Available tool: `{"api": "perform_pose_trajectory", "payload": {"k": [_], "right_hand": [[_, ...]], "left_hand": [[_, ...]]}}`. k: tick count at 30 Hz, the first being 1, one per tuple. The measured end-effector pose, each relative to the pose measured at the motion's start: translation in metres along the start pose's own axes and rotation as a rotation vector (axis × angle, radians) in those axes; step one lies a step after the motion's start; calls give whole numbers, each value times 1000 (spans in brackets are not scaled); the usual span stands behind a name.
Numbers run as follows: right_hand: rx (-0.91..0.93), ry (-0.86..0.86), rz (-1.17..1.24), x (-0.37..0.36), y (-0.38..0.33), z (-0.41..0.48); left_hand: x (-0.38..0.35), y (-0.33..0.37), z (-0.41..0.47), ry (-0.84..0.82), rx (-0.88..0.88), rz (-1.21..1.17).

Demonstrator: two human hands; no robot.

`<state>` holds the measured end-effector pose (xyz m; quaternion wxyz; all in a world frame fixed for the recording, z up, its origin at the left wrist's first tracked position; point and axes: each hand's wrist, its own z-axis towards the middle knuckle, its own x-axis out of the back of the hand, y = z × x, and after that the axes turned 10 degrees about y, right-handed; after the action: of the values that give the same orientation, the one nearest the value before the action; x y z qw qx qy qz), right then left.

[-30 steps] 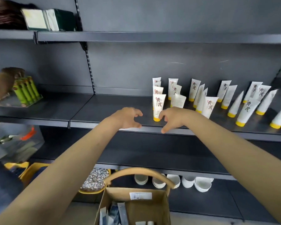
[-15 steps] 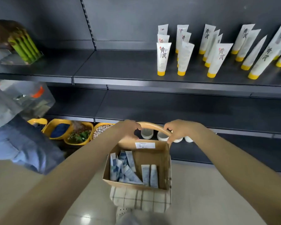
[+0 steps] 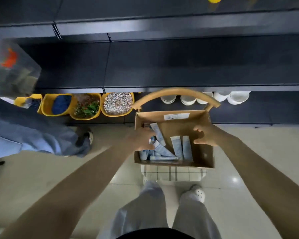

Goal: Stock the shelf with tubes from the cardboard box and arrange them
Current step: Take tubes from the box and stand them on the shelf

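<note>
head view: pale blue plastic tubes [image 3: 177, 147] remain in brown cardboard box [image 3: 207, 153]; left hand [image 3: 141, 140] clasps some, right hand [image 3: 206, 137] splayed, empty.

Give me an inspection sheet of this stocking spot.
Surface: dark shelf; tiled floor below.
Job's things: cardboard box on a checked cushion, pale tubes lying loose inside.
Clutter: yellow tubs and white bowls low down beneath the shelf.
Hands: left hand among the tubes at the box's left, grip unclear; right hand over the box, fingers loosely curled, holding nothing.
Cables: nothing seen.
Surroundings: another person in jeans at left; wooden chair back behind the box.
</note>
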<state>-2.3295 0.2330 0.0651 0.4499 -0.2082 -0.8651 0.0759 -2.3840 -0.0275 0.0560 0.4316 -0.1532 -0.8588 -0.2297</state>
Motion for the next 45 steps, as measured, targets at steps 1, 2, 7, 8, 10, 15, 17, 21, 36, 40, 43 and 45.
{"api": "perform_pose_trajectory", "payload": {"k": [1, 2, 7, 8, 10, 15, 17, 21, 36, 40, 43, 45], "right_hand": [[-26, 1, 28, -14, 0, 9], [-51, 1, 54, -30, 2, 20], [-157, -82, 101, -101, 6, 59], [-172, -100, 109, -113, 7, 65], [-199, -131, 141, -133, 11, 78], [-238, -186, 235, -174, 14, 100], [-237, -194, 300, -185, 14, 109], [-211, -197, 437, -209, 12, 124], [-116, -111, 375, -241, 4, 155], [-241, 38, 551, -227, 8, 141], [-376, 201, 731, -200, 10, 121], [-400, 276, 812, -178, 9, 104]], "left_hand": [[-10, -10, 6, -16, -4, -15], [-19, -19, 13, -28, -9, -29], [-58, -60, 51, -114, -10, -20], [-64, -66, 58, -150, -28, 6], [-74, -75, 75, -187, -100, 63], [-89, -77, 111, -235, -213, 322], [-92, -74, 122, -293, -224, 466], [-91, -81, 140, -357, -256, 594], [-104, -90, 145, -85, -254, 516], [-104, -91, 140, -63, -221, 397], [-98, -81, 127, -52, -211, 231], [-89, -68, 105, -7, -204, 147]]}}
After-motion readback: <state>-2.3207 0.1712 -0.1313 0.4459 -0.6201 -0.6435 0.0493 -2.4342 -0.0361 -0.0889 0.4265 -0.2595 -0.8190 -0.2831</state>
